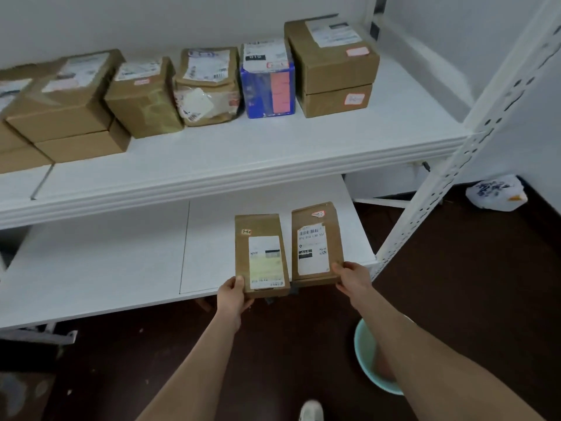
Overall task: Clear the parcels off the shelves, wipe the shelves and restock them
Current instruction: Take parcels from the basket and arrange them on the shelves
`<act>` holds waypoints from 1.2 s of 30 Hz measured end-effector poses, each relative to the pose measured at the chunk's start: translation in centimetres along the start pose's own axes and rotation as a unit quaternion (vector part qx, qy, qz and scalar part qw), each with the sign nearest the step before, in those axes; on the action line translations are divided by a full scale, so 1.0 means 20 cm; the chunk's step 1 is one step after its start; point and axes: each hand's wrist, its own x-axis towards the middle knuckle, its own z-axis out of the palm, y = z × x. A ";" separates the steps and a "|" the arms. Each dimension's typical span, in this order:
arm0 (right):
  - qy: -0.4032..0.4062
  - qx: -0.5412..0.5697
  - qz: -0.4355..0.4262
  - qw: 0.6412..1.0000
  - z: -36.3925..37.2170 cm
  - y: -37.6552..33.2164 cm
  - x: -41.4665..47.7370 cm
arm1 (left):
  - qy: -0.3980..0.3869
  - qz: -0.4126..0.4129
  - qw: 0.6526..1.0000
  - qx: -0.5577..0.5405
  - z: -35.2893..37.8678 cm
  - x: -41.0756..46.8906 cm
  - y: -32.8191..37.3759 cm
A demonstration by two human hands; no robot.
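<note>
Two flat brown parcels with white labels lie side by side at the front right of the lower white shelf (pixel 106 262). My left hand (pixel 232 294) grips the near left corner of the left parcel (pixel 261 256), thumb on top. My right hand (pixel 352 278) grips the near right corner of the right parcel (pixel 315 243). Both parcels overhang the shelf's front edge a little. The upper shelf (pixel 243 153) carries a row of brown cardboard boxes (pixel 142 98) and a blue parcel (pixel 267 83) along the back wall.
A white perforated upright (pixel 455 177) frames the shelf's right side. A pale green basin (pixel 373 360) stands on the dark floor under my right forearm. A white plastic bag (pixel 496 192) lies on the floor at the right. My shoe (pixel 311 410) shows at the bottom.
</note>
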 end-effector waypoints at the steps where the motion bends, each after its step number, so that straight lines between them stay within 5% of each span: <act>1: 0.003 -0.005 0.000 1.000 0.00 0.00 0.08 | 0.000 -0.001 1.000 0.001 0.05 0.05 -0.01; 16: -0.020 -0.125 -0.027 0.992 0.07 0.13 1.21 | 0.037 -0.004 0.998 -0.048 0.67 0.70 -0.35; 23: -0.017 -0.247 -0.117 0.962 0.01 0.06 1.20 | 0.037 -0.011 0.998 -0.050 0.85 0.76 -0.39; 29: -0.121 -0.284 -0.184 0.933 0.09 0.01 1.12 | 0.014 0.016 0.999 -0.042 1.07 0.82 -0.28; 36: -0.067 -0.327 -0.194 0.923 0.08 0.02 1.23 | 0.012 0.072 0.989 0.129 1.20 0.92 -0.31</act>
